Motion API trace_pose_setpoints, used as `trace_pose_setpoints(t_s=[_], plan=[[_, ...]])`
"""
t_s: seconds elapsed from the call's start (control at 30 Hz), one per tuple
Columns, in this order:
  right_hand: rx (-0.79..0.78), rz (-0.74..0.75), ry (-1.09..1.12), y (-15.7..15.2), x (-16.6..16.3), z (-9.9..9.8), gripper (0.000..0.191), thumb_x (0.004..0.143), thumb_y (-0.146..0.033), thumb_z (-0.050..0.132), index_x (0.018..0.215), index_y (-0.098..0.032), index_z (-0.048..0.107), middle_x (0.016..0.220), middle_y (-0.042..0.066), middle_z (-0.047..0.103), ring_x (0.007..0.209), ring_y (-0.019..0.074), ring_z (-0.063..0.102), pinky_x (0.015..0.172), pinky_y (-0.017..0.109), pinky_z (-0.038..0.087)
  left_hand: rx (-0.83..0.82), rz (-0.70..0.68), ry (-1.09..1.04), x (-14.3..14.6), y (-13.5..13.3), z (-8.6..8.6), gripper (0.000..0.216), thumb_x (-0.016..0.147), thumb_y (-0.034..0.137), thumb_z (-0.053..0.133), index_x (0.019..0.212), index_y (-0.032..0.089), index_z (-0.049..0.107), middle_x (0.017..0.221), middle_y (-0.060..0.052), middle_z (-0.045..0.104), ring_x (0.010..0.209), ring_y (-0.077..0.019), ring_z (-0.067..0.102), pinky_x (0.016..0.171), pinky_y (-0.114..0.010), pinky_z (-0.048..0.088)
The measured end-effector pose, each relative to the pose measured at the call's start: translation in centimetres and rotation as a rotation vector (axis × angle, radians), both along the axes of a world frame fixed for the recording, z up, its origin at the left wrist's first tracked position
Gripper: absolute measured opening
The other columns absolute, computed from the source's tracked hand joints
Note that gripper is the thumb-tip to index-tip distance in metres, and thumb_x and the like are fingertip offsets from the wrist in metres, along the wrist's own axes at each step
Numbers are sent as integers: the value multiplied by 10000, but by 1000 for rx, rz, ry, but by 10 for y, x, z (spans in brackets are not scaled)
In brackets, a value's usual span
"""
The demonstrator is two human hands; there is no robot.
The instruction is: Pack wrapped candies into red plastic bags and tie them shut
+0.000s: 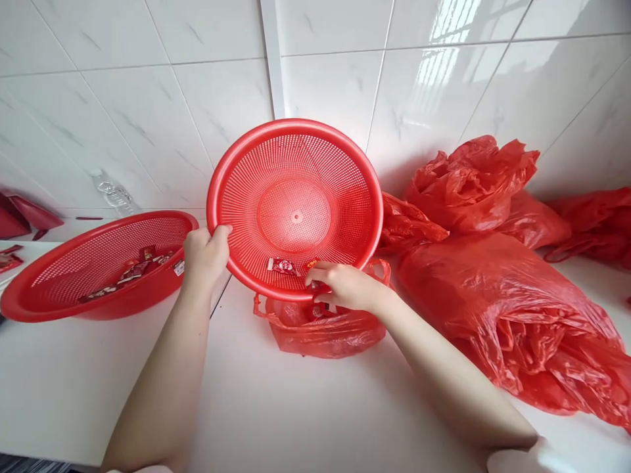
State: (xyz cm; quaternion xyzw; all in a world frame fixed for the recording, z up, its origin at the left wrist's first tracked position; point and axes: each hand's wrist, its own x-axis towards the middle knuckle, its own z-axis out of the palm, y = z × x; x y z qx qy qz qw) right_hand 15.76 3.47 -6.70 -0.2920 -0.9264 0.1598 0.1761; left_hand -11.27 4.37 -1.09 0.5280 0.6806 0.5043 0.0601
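The basket (pixel 296 125) is tilted above the bag (pixel 335 340), its open side facing the camera, and is located between the two hands, which are held apart. The rim is clamped at the left by the left hand (pixel 206 255). The lower right rim is crossed by the right hand (pixel 340 284), fingers curled inside; whether anything is gripped there cannot be told. One packet (pixel 283 266) is seated low inside, just left of those fingers. A second basket (pixel 123 309) is positioned left of the left hand.
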Motion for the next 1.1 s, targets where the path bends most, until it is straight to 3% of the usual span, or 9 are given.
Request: trace_pose_setpoints(t_s=[0.13,0.33,0.47,0.57,0.7,0.77,0.83,0.93,1.1], plan=[[-121,-62,193,4,2,1,97,858,-182,589,941,-169,638,849,10,645,724,109,580,703,237,437,1,47,29,-4,3,-1,343,769,389,564,512,197,443,506,16,440,510,-138,435,485,-294,317],[-334,-122,358,4,18,15,185,875,-291,571,979,-162,653,844,18,676,749,132,609,692,246,451,54,81,55,-13,7,-2,293,772,390,555,558,191,541,516,13,464,544,-156,477,536,-299,357],[-348,-111,252,-1,25,24,202,886,-329,561,918,-157,664,817,15,678,731,130,611,680,240,452,71,91,48,-17,8,-3,289,767,379,557,549,192,527,518,20,449,527,-145,456,525,-292,353],[-237,-170,177,-2,24,23,329,945,-390,461,824,-158,661,729,11,657,657,126,589,647,246,441,77,78,52,-16,7,-3,275,767,379,559,566,191,546,520,23,449,526,-143,453,523,-289,353],[22,-283,134,4,14,9,292,971,-312,413,1053,-156,645,1008,82,687,922,176,628,826,296,459,57,15,17,-3,-1,2,296,764,385,564,546,194,501,525,21,437,522,-139,435,508,-284,344],[84,-297,54,8,9,-1,329,962,-267,423,1224,-141,578,1259,136,603,1160,222,555,967,360,417,48,-22,0,7,-7,6,301,766,381,562,544,197,476,527,23,425,520,-134,422,504,-281,335],[94,-301,-45,11,5,-9,395,955,-242,422,1325,-132,508,1362,159,529,1262,258,486,1059,444,337,51,-36,15,15,-13,10,314,774,371,553,535,198,446,525,24,409,522,-131,413,501,-282,322],[14,-252,-123,9,6,-9,415,958,-284,429,1345,-152,505,1276,150,598,1204,271,540,1052,475,339,72,-18,47,17,-15,12,339,774,368,552,515,199,413,516,25,392,518,-129,404,495,-286,307],[-167,-64,-28,4,15,6,431,892,-381,569,1287,-210,575,1178,92,664,1078,234,622,934,368,452,64,9,-12,-1,-2,4,292,756,383,572,548,196,487,520,28,417,514,-130,421,506,-285,340]])
